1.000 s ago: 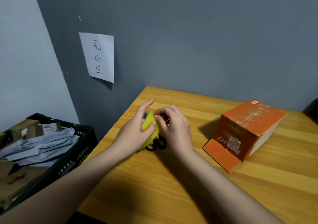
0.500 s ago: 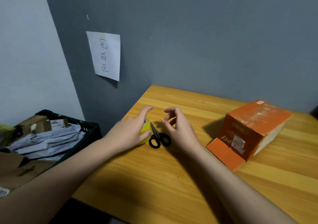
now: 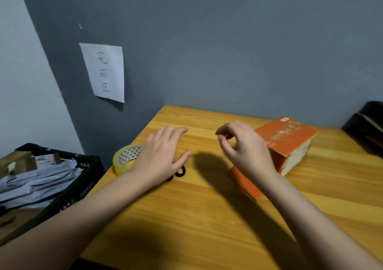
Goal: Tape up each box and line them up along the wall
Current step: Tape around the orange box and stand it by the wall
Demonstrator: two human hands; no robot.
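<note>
Wooden table (image 3: 207, 218): orange box (image 3: 288, 143) flap hangs open, untaped — I judge everything remains. Tape roll (image 3: 125, 159) left of it; left hand (image 3: 163, 157) flat, empty; right hand (image 3: 246, 147) loosely curled, empty.

Head camera looks down, close over table (image 3: 207, 218).

I see a table (image 3: 207, 218) of varnished wood with a soft sheen and visible grain. At its left edge lies a roll of glossy yellow plastic tape (image 3: 124, 162) on what looks like a printed cardboard core. The orange box (image 3: 290, 141) near the far edge is smooth printed cardboard. The wall (image 3: 228, 52) looks matt, painted grey, and carries a plain matt paper sheet (image 3: 105, 72). The black crate (image 3: 83, 178) looks like plastic.
</note>
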